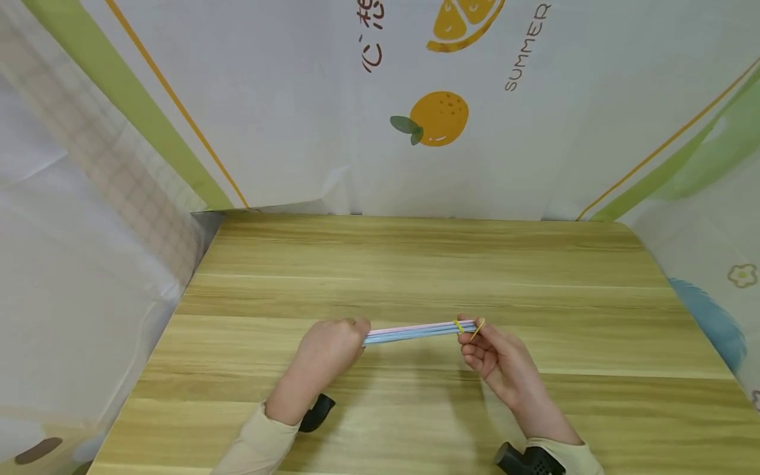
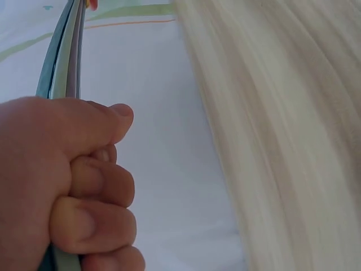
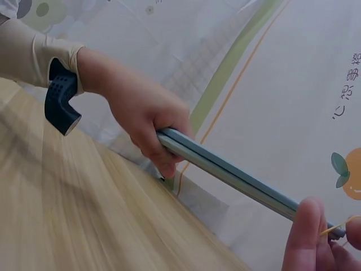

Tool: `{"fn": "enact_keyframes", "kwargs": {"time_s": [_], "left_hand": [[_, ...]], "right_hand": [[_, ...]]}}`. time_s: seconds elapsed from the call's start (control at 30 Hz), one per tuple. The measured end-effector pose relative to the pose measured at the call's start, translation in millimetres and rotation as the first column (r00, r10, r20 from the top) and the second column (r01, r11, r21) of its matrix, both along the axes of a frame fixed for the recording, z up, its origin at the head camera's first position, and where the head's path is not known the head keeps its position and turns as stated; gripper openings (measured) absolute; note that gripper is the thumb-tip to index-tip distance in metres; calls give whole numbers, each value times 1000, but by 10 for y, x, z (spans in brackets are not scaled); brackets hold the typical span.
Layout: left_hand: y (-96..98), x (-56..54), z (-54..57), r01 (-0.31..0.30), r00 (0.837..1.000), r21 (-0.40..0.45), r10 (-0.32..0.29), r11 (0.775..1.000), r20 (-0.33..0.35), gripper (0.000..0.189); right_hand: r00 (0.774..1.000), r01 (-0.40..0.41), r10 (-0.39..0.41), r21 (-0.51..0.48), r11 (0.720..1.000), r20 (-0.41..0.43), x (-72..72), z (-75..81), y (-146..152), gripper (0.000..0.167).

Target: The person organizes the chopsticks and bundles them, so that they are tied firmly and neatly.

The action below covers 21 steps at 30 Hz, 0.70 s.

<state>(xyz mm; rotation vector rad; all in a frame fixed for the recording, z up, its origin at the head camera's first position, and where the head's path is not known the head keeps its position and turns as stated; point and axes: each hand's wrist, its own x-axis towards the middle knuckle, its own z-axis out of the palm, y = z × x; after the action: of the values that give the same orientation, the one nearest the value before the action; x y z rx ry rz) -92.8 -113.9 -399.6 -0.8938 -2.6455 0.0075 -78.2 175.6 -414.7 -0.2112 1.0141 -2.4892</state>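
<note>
My left hand [image 1: 335,346] grips one end of a bundle of thin pink and blue sticks [image 1: 410,332], fingers curled round it in the left wrist view. The bundle is held above the table, slanting slightly up to the right. Around its right end runs a yellow rubber band [image 1: 458,326], with a loop of it stretched out past the tips. My right hand [image 1: 501,366] pinches that loop between thumb and finger, its other fingers loosely bent below. From the right wrist side, the taut band [image 3: 338,225] shows between the fingertips at the bundle's end.
Beneath both hands lies a wood-grain table [image 1: 415,270]. A white printed cloth [image 1: 297,119] hangs behind its far edge, and more cloth hangs at left and right. Dark devices [image 1: 316,413] are strapped at both wrists, over cream sleeves.
</note>
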Motion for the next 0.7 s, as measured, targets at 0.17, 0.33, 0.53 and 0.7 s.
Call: {"fn": "enact_keyframes", "kwargs": {"time_s": [0.17,0.33,0.53,0.7], "left_hand": [[20,-6,27,13,1000,7,-12,1000,-18,27],[27,-5,37,25,998,3,-25,1000,-50,32],[40,-13,33,34,997,-9,-34,999,-65,34],[32,-7,10,31,998,-5,-32,999,-62,33]], "right_hand": [[1000,-2,-1,104,995,25,-13,31,32,43],[998,0,-12,208,978,54,-2,67,45,37],[996,10,-40,355,935,78,15,105,53,23],[996,0,-36,400,916,81,13,113,39,22]]}}
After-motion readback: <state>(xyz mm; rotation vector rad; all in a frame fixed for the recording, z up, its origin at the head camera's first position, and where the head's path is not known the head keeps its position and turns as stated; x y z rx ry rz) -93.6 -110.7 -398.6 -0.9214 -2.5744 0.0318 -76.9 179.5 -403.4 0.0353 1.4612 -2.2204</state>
